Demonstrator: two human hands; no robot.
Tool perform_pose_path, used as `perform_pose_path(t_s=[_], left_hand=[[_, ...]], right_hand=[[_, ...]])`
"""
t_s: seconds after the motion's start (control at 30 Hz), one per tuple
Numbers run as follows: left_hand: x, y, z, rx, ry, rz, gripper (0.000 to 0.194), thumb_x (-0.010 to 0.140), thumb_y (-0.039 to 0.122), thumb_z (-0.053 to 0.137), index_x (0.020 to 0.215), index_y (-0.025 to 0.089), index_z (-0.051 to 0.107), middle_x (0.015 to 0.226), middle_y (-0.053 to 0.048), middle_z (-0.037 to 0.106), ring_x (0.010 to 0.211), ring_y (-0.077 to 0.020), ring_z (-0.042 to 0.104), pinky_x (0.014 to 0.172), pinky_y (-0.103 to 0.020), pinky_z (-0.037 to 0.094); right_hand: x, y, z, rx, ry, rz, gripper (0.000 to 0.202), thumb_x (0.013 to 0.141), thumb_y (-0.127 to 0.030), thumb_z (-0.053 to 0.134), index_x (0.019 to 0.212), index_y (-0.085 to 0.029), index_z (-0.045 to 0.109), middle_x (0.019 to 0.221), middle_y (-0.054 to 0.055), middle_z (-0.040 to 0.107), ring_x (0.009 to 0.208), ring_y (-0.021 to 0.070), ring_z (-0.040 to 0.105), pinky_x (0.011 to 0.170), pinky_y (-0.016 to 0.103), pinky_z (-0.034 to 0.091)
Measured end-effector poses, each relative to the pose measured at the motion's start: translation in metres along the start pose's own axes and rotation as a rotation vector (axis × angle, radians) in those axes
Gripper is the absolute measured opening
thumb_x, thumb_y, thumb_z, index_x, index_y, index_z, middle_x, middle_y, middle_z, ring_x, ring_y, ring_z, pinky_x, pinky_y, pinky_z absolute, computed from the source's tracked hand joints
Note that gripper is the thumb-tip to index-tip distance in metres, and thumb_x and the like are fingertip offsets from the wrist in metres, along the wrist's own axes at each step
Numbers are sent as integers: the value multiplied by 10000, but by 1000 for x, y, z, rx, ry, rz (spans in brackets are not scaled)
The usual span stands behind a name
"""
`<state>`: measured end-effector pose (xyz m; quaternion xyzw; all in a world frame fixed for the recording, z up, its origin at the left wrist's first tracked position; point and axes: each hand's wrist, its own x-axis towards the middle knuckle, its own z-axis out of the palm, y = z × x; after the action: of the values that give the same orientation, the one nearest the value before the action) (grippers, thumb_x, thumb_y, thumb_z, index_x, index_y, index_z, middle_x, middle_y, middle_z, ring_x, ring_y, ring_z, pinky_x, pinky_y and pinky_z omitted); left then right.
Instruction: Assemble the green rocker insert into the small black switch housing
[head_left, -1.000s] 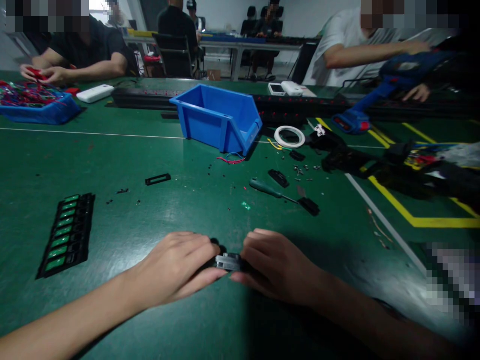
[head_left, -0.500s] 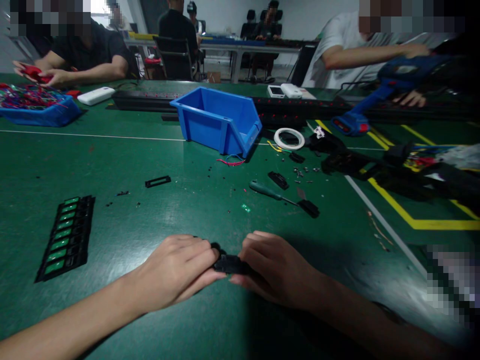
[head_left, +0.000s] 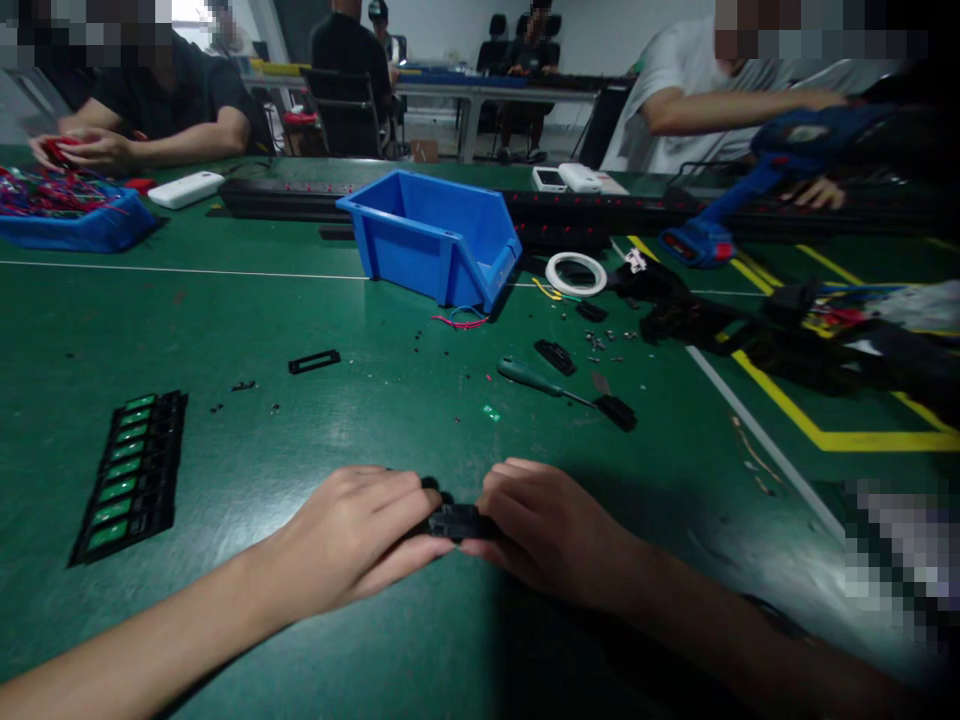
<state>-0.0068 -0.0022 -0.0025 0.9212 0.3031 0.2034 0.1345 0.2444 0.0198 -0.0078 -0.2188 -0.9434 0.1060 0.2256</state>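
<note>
A small black plastic part point(head_left: 454, 521) is held between my two hands, low in the middle of the view. The fingers of my left hand point(head_left: 367, 530) are closed on its left end. My right hand point(head_left: 551, 525) grips its right end, thumb underneath. The fingers cover both ends of the part. Beyond the hands lie a tiny green piece point(head_left: 491, 412), a green-handled screwdriver point(head_left: 529, 376) and a black piece point(head_left: 555, 356). To the left are a black rectangular frame point(head_left: 314, 362) and a row of black modules with green faces point(head_left: 129, 475).
A blue bin point(head_left: 442, 240) stands at the back centre, beside a white ring point(head_left: 576, 274) and scattered screws point(head_left: 596, 342). Dark cable bundles point(head_left: 697, 320) lie on the right. Across the table, a person's hand touches a blue power drill point(head_left: 750, 185); another person holds red parts.
The view has shifted very slightly. Both hands remain on the black part, which appears turned a little, with more of its face showing.
</note>
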Motion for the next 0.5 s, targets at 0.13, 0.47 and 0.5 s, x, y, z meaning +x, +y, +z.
perform_pose_path(t_s=[0.13, 0.47, 0.5], left_hand=[[1, 1, -1, -8, 3, -7, 267, 1017, 379, 520, 1184, 172, 546, 878, -32, 664, 760, -199, 657, 647, -329, 519], [1, 0, 2, 13, 55, 44, 198, 1013, 309, 534, 1113, 146, 584, 806, -29, 646, 685, -180, 619, 595, -313, 490], [1, 0, 2, 15, 52, 48, 193, 1012, 302, 536, 1112, 145, 585, 800, -27, 641, 681, -178, 614, 593, -312, 486]], right_hand=[[1, 0, -1, 4, 9, -9, 434, 1096, -422, 370, 776, -170, 520, 703, 21, 548, 618, 166, 415, 593, 314, 290], [-1, -1, -3, 72, -21, 39, 368, 1066, -421, 449, 792, -182, 505, 706, 6, 518, 631, 167, 414, 595, 310, 287], [-2, -1, -4, 77, -24, 41, 359, 1061, -416, 461, 793, -182, 505, 706, 3, 512, 633, 167, 410, 597, 310, 285]])
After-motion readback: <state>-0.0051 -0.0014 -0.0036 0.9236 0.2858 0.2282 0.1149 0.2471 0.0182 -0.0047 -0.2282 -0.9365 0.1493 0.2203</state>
